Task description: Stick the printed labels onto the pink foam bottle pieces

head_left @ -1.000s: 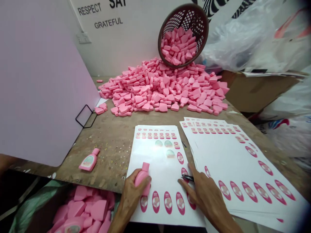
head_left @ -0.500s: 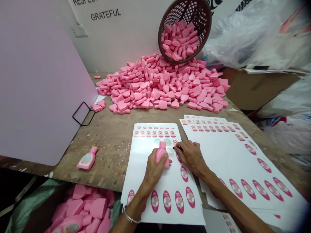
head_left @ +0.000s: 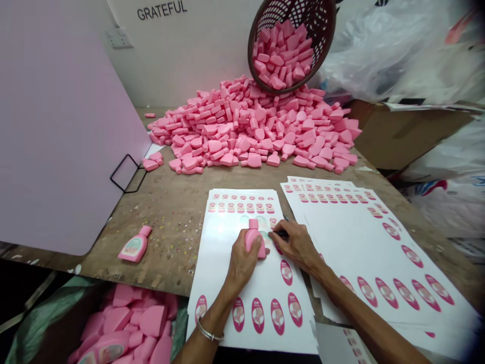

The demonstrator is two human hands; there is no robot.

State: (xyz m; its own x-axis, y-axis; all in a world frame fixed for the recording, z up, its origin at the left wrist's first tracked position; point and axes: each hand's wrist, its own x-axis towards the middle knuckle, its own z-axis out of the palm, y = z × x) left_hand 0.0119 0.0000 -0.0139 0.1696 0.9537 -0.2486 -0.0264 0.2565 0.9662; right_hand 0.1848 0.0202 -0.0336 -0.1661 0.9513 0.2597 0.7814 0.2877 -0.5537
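A small pink toy bottle (head_left: 254,237) is gripped upright in my left hand (head_left: 242,260), over a stack of white sticker sheets (head_left: 242,280). My right hand (head_left: 297,245) pinches a thin dark pen-like tool (head_left: 280,233), its tip low over the same sheet, just right of the bottle. Rows of small labels and pink oval stickers (head_left: 287,273) show on that sheet. Farther left on the table lies another pink bottle (head_left: 133,246) with a label on its front.
Pink bottles are heaped (head_left: 242,131) at the back, spilling from a tilted brown basket (head_left: 329,45). More sticker sheets (head_left: 341,237) lie right. A lilac board (head_left: 64,136) stands left, above a green sack (head_left: 56,316) with pink bottles. A cardboard box (head_left: 401,134) stands back right.
Both hands stay at nearly the same place over the sheet. The tool's tip has shifted slightly left, nearer the bottle. The whole view has tilted down a little.
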